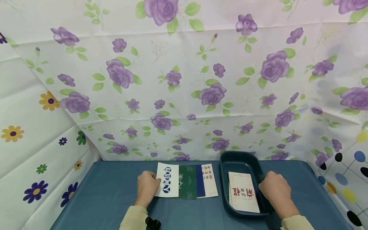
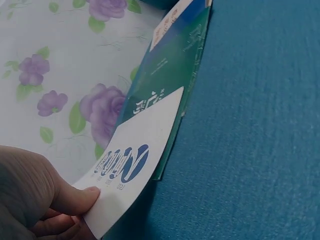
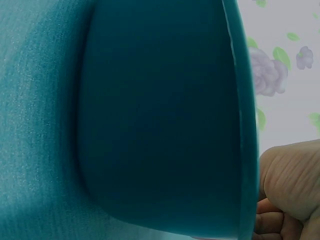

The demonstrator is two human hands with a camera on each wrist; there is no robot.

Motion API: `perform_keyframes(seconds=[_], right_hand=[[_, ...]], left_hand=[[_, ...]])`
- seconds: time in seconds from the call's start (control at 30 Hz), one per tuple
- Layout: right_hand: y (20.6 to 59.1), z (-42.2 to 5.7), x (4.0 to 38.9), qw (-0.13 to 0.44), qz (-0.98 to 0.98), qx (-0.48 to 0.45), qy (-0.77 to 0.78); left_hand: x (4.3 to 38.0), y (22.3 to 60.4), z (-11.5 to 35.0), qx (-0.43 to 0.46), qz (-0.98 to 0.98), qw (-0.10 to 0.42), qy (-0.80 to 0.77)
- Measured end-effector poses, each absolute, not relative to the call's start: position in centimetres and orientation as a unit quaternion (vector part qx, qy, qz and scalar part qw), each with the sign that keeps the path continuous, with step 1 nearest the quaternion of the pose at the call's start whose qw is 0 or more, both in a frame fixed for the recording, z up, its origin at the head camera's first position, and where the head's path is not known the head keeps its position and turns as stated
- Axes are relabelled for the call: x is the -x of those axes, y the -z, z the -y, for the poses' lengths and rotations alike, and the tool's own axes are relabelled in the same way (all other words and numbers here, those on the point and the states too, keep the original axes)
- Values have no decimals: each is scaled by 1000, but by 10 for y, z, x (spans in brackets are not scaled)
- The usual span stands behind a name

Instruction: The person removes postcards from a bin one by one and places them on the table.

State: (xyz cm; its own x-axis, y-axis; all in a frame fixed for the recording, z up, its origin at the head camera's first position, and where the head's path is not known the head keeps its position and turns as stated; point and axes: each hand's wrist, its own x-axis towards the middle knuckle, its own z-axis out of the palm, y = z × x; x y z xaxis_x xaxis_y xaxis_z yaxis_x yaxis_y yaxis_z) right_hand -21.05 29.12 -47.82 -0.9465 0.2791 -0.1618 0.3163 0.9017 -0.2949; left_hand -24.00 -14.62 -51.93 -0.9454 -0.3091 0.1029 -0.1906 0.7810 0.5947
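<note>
My left hand [image 1: 148, 187] pinches the near-left edge of a white booklet [image 1: 169, 180] with blue lettering. In the left wrist view its thumb [image 2: 77, 199] presses on top, and the held end bends upward. The white booklet overlaps a green booklet [image 1: 187, 182], which lies over a blue and cream booklet [image 1: 211, 180]. To their right, a dark teal plastic basin [image 1: 225, 161] holds a cream booklet [image 1: 244, 191] with red characters, with another edge showing beneath it. My right hand [image 1: 275, 189] grips the basin's right rim; the basin wall [image 3: 160, 115] fills much of the right wrist view.
A blue cloth-covered table [image 1: 115, 182] lies under everything. Behind it hangs a white sheet with purple flowers [image 1: 212, 94]. Patterned sheets also close off the left side [image 1: 26, 127] and the right side [image 1: 348, 179].
</note>
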Motion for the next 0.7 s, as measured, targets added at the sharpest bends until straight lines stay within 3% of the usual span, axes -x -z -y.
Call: perform_keyframes(seconds=[0.7], right_hand=[[478,-292,210,56,-973,-152,162]], left_hand=[[239,520,149,-124,948,98,275]])
